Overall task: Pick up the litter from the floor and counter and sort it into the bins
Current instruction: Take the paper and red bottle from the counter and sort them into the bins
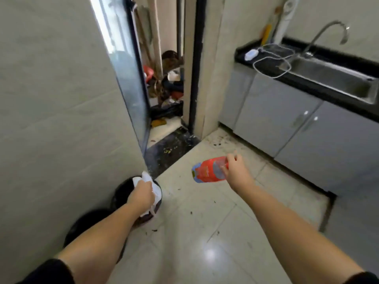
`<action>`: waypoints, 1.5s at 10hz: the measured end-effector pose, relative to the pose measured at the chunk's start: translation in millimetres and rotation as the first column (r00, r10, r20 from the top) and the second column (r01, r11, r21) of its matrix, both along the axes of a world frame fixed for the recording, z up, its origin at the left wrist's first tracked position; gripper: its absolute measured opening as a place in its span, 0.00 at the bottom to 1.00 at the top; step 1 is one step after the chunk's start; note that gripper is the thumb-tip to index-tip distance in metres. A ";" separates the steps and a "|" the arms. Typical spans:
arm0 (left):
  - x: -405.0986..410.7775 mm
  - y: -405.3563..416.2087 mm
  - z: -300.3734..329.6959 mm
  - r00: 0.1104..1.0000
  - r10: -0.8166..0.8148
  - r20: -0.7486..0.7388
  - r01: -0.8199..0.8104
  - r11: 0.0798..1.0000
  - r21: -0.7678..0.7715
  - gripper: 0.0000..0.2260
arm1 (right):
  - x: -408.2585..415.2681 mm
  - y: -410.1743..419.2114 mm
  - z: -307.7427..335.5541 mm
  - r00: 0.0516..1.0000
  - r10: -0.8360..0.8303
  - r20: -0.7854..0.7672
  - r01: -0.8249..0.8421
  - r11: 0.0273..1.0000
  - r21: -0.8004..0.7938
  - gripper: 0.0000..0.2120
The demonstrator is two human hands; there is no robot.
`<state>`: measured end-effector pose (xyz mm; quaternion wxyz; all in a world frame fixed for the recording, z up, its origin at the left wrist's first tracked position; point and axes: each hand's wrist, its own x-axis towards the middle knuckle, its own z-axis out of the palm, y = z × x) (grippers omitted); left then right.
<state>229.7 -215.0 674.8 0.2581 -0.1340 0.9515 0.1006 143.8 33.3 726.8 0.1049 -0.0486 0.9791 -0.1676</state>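
Note:
My left hand [141,195] is closed on a crumpled white paper [148,181] and holds it over the open top of a round black bin [121,193] that stands against the left wall. A second black bin [82,224] sits nearer to me, partly hidden behind my left forearm. My right hand [235,171] grips a crushed red plastic bottle [209,170] with a blue end, held sideways in the air above the tiled floor, to the right of the bins.
A grey cabinet [287,124] with a black counter, a steel sink [332,78], a faucet and a white cable [270,60] runs along the right. Ahead, an open doorway leads to a cluttered storage corner [168,87]. Dark crumbs [217,143] speckle the floor tiles.

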 end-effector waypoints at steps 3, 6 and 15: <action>-11.3 -113.2 -167.1 0.860 0.500 0.100 -0.509 0.824 0.249 0.12 | -21.5 -149.3 -167.5 0.972 0.152 0.178 -0.151 0.988 -0.019 0.16; -59.4 -148.7 -399.6 0.906 0.420 0.048 -0.421 0.887 0.191 0.15 | -66.7 -216.9 -373.0 0.946 0.244 0.216 -0.215 0.965 -0.149 0.14; 183.2 -169.1 -467.5 0.714 0.630 0.305 -0.680 0.727 0.092 0.28 | 98.1 -428.5 -497.7 0.268 0.855 0.445 -0.952 0.305 -0.013 0.18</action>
